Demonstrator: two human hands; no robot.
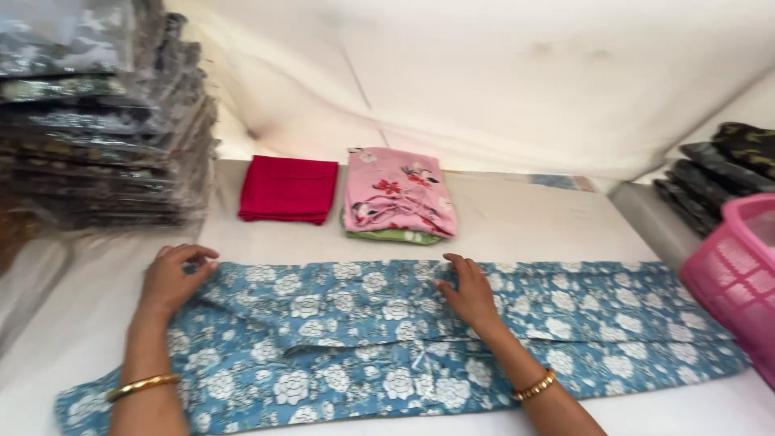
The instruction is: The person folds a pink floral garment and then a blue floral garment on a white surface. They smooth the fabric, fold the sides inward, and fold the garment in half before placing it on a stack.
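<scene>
Lying across the white table (533, 222), the blue floral garment (387, 339) spreads flat from the left edge almost to the pink basket (739, 274). Head view: the left hand (173, 278) rests at the garment's upper left corner, fingers curled and pinching a fold of the fabric. The right hand (468, 292) presses on the upper edge near the middle, fingers together and flat — not gripping. Behind the garment sit a folded red cloth (288, 188) and a folded pink floral cloth (400, 192) on a green one (395, 236). Bagged stacks (97, 121) stand at far left.
</scene>
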